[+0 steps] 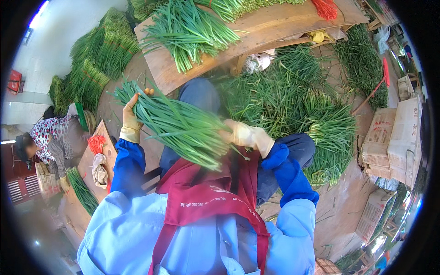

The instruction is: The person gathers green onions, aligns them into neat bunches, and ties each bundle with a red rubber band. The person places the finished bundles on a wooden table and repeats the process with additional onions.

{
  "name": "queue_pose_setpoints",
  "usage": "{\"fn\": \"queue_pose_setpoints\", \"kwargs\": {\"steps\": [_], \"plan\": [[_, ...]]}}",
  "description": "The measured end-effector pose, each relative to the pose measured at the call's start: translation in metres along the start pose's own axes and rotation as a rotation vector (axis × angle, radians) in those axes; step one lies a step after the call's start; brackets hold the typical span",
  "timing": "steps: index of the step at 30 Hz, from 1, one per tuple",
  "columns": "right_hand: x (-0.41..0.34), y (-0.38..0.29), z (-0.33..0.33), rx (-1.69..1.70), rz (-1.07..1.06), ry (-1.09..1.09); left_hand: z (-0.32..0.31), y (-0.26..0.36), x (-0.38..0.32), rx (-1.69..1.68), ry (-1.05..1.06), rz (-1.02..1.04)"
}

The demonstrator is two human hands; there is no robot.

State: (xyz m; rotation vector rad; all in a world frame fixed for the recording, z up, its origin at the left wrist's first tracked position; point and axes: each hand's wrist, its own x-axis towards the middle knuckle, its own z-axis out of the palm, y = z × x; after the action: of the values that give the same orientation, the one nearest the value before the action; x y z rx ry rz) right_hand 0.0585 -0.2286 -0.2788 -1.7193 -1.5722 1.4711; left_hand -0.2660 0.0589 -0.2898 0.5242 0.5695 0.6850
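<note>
A loose bundle of garlic chives (pixel 178 125) lies slantwise above my lap, with its pale cut ends to the right. My left hand (pixel 131 115), in a cream glove, is wrapped around the leafy end, thumb and fingertips showing at its edge. At the stem end is my right hand (pixel 248 134), gloved too, its fingers against the stalks. Blur there hides whether those fingers grip any. Beyond my knees, a wooden bench (pixel 206 68) carries a spread pile of cut chives (pixel 192 34).
Loose chives (pixel 275 99) cover the floor at right, near stacked cartons (pixel 392 137). Tied bundles (pixel 110 44) are heaped by the left wall. Red ties (pixel 325 8) lie on the bench. Another person (pixel 55 141) bends over a board (pixel 99 165) at left.
</note>
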Motion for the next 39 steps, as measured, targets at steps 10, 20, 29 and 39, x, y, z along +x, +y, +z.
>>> {"fn": "queue_pose_setpoints", "kwargs": {"steps": [10, 20, 29, 39], "plan": [[-0.068, 0.111, -0.025, 0.463, 0.319, 0.84, -0.04, -0.001, -0.003, -0.003, 0.102, 0.042], [0.04, -0.036, 0.021, 0.164, -0.378, 0.694, -0.031, 0.009, 0.007, 0.034, 0.117, -0.019], [-0.029, 0.021, -0.029, 0.221, 0.141, 0.915, -0.063, 0.008, 0.011, 0.114, 0.317, -0.058], [0.03, 0.041, 0.017, 0.526, -0.101, 0.457, -0.076, -0.001, 0.025, 0.051, 0.377, -0.067]]}}
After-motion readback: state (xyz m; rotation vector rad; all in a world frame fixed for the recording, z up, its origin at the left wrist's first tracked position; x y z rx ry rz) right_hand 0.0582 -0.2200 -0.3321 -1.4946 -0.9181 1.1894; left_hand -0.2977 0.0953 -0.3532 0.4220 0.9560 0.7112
